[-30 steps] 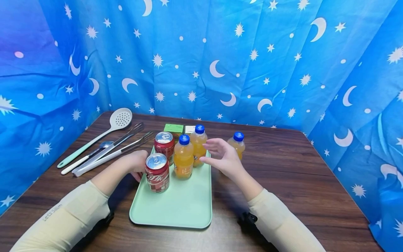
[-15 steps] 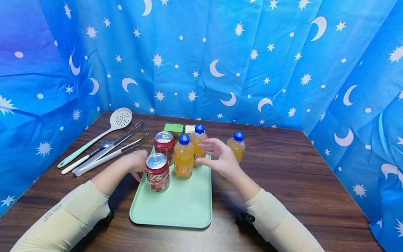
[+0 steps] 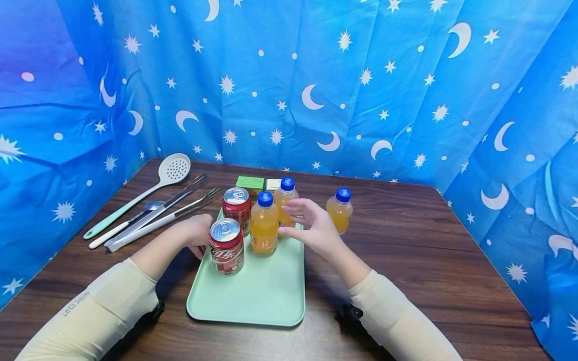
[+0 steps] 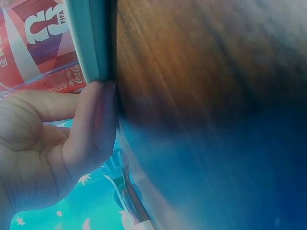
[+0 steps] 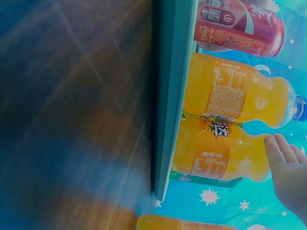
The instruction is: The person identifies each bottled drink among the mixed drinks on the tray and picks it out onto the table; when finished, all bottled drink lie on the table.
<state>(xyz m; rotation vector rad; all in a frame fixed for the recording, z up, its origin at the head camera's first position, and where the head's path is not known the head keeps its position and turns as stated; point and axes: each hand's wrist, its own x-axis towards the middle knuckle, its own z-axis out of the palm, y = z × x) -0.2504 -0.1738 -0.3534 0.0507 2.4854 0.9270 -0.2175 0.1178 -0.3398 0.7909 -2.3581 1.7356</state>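
Observation:
A pale green tray (image 3: 246, 306) carries a front red cola can (image 3: 227, 253), a rear red can (image 3: 237, 206) and two blue-capped orange soda bottles, a front one (image 3: 264, 225) and a rear one (image 3: 283, 200). My left hand (image 3: 197, 234) is at the tray's left side; in the left wrist view its thumb and fingertips (image 4: 91, 103) pinch the rim beside a can. With fingers extended and thumb apart, my right hand (image 3: 313, 225) is beside the rear bottle. In the right wrist view its fingertips overlap that bottle's neck; contact is unclear.
A third orange bottle (image 3: 339, 213) stands on the wooden table right of the tray. Green box (image 3: 250, 182) sits behind the cans. On the left lie a slotted skimmer (image 3: 174, 169), metal tongs (image 3: 167, 218) and a spoon (image 3: 152, 206). A blue star-patterned cloth (image 3: 293, 90) surrounds the table.
My right hand has shifted slightly left, farther over the rear bottle and away from the bottle outside the tray. The left hand and tray stay in place.

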